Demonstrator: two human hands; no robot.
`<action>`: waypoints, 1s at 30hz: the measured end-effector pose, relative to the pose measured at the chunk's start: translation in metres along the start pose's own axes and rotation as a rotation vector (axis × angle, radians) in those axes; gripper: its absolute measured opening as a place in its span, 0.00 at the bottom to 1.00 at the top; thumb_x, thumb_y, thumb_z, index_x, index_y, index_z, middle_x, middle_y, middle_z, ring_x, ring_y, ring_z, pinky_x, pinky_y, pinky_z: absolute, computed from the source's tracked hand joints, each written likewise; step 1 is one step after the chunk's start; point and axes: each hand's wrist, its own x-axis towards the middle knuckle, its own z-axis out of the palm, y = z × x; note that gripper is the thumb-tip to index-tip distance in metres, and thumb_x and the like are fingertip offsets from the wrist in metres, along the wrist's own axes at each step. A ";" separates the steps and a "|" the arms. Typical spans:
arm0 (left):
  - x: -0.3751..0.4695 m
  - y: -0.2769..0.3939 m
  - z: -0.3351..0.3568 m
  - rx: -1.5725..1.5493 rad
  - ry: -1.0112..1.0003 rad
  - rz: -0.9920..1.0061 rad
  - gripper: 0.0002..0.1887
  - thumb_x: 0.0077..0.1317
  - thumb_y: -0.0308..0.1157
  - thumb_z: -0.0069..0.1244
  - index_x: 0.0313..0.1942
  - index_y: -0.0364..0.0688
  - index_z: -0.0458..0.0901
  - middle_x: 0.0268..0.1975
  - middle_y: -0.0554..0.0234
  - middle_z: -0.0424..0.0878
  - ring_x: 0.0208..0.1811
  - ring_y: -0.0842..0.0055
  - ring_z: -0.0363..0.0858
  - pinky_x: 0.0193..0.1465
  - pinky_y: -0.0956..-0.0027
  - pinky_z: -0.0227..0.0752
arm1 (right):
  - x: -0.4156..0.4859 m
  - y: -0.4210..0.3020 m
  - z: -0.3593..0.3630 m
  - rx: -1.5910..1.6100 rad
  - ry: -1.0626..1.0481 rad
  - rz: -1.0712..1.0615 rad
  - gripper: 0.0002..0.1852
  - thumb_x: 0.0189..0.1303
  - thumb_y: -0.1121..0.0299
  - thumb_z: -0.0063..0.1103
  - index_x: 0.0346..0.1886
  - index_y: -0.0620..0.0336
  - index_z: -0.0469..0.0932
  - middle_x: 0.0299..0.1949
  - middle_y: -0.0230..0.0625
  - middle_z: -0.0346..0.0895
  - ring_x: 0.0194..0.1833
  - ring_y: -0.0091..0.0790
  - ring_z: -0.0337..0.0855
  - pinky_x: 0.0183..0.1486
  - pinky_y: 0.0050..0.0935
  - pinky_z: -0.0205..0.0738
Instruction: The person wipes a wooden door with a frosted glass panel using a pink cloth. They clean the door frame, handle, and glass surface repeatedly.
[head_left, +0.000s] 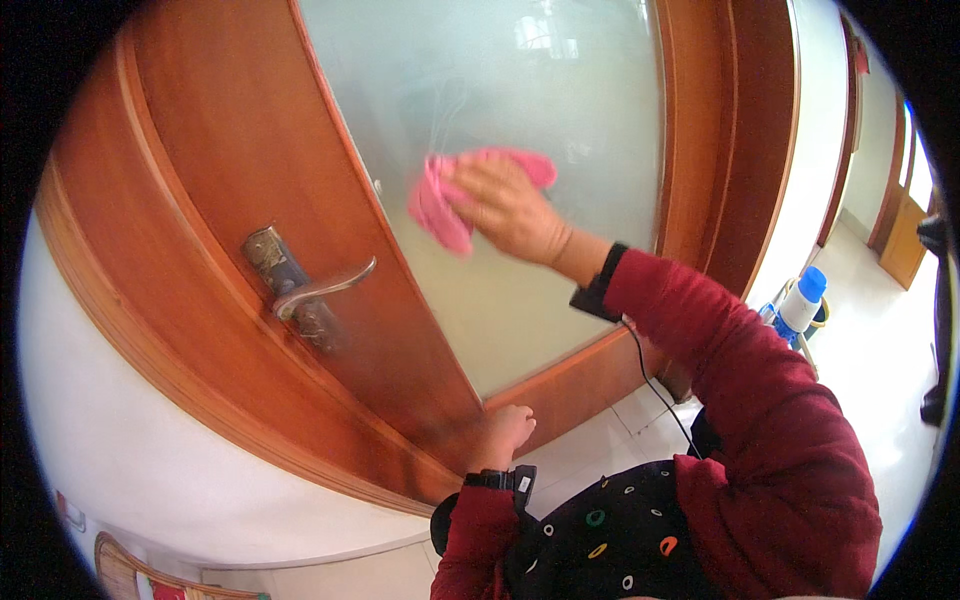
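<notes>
My right hand (510, 206) presses a bunched pink cloth (442, 214) against the frosted glass pane (525, 315) of a wooden door (225, 112). Faint streaks mark the glass just above the cloth. Low in front of me, my left hand (510, 429) is held with its fingers curled, near the lower rail of the door; nothing shows in it. To the left of the pane, a worn metal lever handle (326, 289) sits on its tarnished backplate (266, 251). Both wrists wear black straps.
A black cable (652, 375) hangs from my right wrist strap. On the right, a white and blue bottle pump (799, 307) stands low on the tiled floor side. White wall (112, 390) borders the door frame at left. A cane chair (124, 562) is partly visible at bottom left.
</notes>
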 end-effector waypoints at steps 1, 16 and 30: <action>0.001 -0.001 0.001 0.007 -0.005 -0.006 0.19 0.69 0.40 0.51 0.54 0.39 0.84 0.54 0.45 0.85 0.56 0.51 0.82 0.59 0.51 0.75 | -0.021 -0.014 0.006 0.033 -0.086 -0.008 0.31 0.59 0.70 0.61 0.69 0.52 0.72 0.72 0.43 0.67 0.72 0.49 0.67 0.71 0.57 0.61; 0.014 -0.002 0.004 -0.016 0.002 0.028 0.19 0.68 0.41 0.52 0.53 0.39 0.85 0.51 0.45 0.86 0.54 0.51 0.83 0.58 0.51 0.76 | -0.057 0.084 -0.066 0.052 -0.203 -0.046 0.22 0.66 0.71 0.63 0.63 0.58 0.75 0.68 0.49 0.71 0.68 0.58 0.70 0.72 0.54 0.62; 0.016 0.011 -0.004 0.008 -0.045 0.014 0.20 0.69 0.41 0.51 0.54 0.38 0.84 0.53 0.44 0.85 0.57 0.51 0.82 0.60 0.52 0.75 | 0.021 0.104 -0.048 -0.226 0.288 0.333 0.24 0.57 0.78 0.62 0.59 0.63 0.76 0.62 0.53 0.74 0.63 0.58 0.74 0.67 0.47 0.68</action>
